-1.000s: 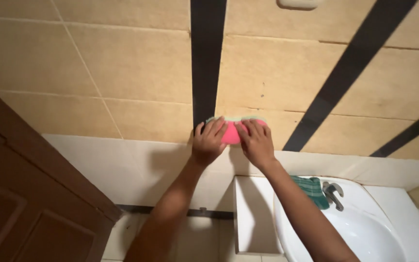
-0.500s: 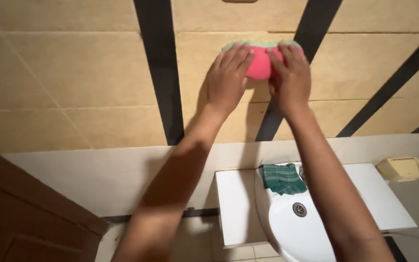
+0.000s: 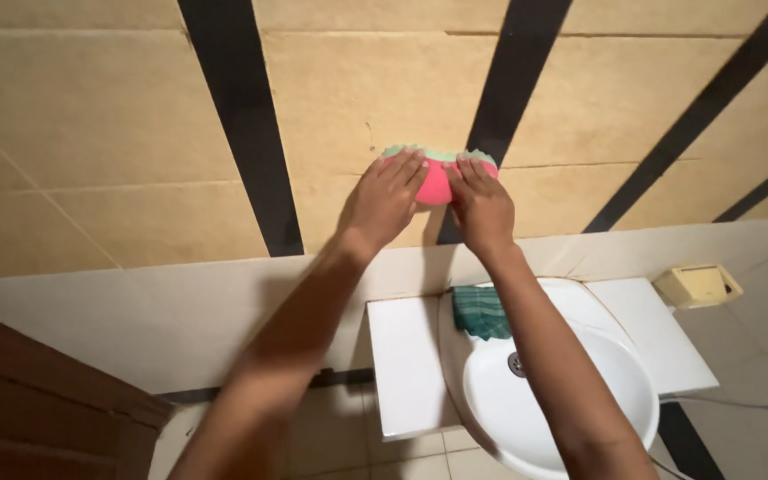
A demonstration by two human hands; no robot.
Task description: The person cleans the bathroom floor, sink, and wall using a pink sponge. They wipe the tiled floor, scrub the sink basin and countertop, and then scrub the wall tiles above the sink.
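2 hands on pink sponge — green cloth in white sink.

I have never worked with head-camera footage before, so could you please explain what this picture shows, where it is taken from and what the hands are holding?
The picture comes from a camera worn on a person's head, looking down and forward along their own two bare arms, so there is no machine here. Both hands press a pink sponge with a green scrubbing layer flat against a beige tiled wall that has dark stripes. The left hand covers the sponge's left side and the right hand covers its right side. Lower down stands a white washbasin with a flat white ledge on each side. A green checked cloth lies on the basin's back rim, partly behind the right forearm. A small yellowish box sits to the right of the basin, and part of a brown wooden door shows at the lower left.
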